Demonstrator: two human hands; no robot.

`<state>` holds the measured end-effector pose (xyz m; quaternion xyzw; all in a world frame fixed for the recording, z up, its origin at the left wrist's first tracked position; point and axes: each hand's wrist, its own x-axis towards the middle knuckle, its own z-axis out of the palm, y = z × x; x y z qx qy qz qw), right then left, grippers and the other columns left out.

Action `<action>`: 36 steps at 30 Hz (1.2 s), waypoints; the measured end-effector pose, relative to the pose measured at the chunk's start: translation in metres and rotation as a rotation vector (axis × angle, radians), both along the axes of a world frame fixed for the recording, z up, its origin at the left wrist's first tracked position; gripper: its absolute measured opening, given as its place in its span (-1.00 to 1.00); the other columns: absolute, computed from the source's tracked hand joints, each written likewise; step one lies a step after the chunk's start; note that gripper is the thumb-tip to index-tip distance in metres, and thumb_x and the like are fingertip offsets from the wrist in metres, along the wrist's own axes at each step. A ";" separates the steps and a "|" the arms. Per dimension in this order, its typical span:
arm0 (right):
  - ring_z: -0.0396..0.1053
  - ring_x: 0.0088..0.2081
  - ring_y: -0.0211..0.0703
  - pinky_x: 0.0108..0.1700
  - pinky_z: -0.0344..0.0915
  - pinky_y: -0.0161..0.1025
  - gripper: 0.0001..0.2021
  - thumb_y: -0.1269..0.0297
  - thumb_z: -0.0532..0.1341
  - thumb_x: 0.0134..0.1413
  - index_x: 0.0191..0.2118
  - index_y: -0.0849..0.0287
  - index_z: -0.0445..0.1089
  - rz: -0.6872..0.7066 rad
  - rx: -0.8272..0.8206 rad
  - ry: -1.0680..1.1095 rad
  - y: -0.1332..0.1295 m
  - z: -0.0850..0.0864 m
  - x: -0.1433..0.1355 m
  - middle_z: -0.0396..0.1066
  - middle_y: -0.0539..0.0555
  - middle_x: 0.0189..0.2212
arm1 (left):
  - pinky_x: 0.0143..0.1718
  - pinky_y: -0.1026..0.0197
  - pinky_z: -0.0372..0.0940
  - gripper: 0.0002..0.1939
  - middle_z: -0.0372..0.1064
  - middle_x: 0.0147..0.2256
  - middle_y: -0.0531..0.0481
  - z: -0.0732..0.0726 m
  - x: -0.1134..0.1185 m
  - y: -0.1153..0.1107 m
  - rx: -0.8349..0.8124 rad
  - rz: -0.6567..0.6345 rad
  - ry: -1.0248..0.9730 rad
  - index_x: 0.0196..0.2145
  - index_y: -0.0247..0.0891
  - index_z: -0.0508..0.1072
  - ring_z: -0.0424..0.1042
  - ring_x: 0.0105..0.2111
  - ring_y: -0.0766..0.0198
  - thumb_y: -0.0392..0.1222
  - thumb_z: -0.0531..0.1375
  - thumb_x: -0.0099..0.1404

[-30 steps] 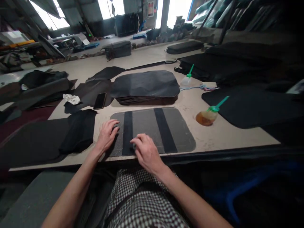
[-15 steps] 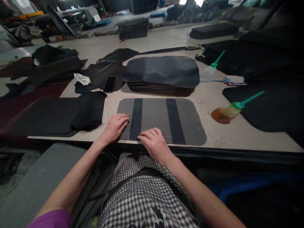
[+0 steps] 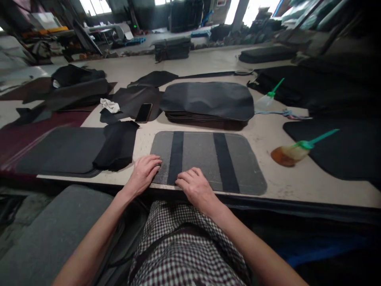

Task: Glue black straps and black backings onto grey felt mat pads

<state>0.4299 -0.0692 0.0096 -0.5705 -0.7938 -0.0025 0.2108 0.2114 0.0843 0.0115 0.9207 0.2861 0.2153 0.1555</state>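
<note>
A grey rounded panel (image 3: 199, 159) lies flat at the table's front edge, crossed by two dark strips, one on the left (image 3: 176, 158) and one on the right (image 3: 226, 163). My left hand (image 3: 144, 172) rests at the panel's left end with its fingers curled together; whatever lies under the fingertips is hidden. Bent fingers of my right hand (image 3: 195, 186) touch the panel's front edge beside the lower end of the left strip. I cannot make out anything between them.
Behind the panel is a stack of dark rounded pieces (image 3: 208, 101), with a phone (image 3: 143, 113) to its left. A bottle with brown liquid (image 3: 287, 155) lies to the right. Dark panels (image 3: 59, 151) and a black cloth (image 3: 117, 145) are at the left.
The view has tilted up, so the table and its things appear lower in the picture. Both hands keep nearly the same places on the panel.
</note>
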 end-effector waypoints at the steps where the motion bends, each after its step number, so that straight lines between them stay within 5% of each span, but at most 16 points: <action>1: 0.33 -0.10 -0.05 0.09 0.16 -0.03 -0.90 0.46 0.25 0.35 -0.13 0.20 0.52 0.000 -0.001 0.007 0.001 0.000 0.000 0.49 0.10 -0.11 | 0.28 -0.14 0.21 -0.73 0.47 0.14 -0.06 0.002 0.002 0.002 0.001 -0.001 -0.007 0.06 -0.05 0.49 0.36 0.21 0.09 -0.10 0.07 0.53; 9: 0.31 -0.09 -0.04 0.00 0.22 -0.09 -0.91 0.49 0.26 0.32 -0.14 0.21 0.50 -0.036 0.015 0.134 -0.001 -0.007 -0.001 0.48 0.10 -0.12 | 0.16 -0.06 0.32 -0.76 0.53 0.00 -0.09 0.013 0.070 0.074 -0.013 -0.004 -0.008 0.00 -0.14 0.52 0.45 0.06 0.08 -0.11 0.13 0.48; 17: 0.30 -0.09 -0.02 -0.03 0.26 -0.07 -0.91 0.49 0.28 0.29 -0.13 0.23 0.49 -0.121 0.091 0.236 -0.007 -0.016 -0.010 0.48 0.10 -0.11 | 0.09 -0.04 0.26 -0.67 0.50 0.01 -0.17 0.003 0.145 0.136 0.160 0.071 0.226 0.05 -0.15 0.57 0.38 0.06 0.01 -0.08 0.07 0.52; 36: 0.32 -0.09 -0.01 -0.03 0.27 -0.09 -0.90 0.50 0.31 0.27 -0.13 0.21 0.48 -0.129 0.079 0.264 -0.008 -0.018 -0.008 0.48 0.10 -0.13 | -0.06 0.07 0.26 -0.81 0.54 -0.17 -0.10 -0.003 0.164 0.154 0.140 0.103 0.263 -0.15 -0.13 0.64 0.44 -0.11 0.05 -0.09 0.23 0.42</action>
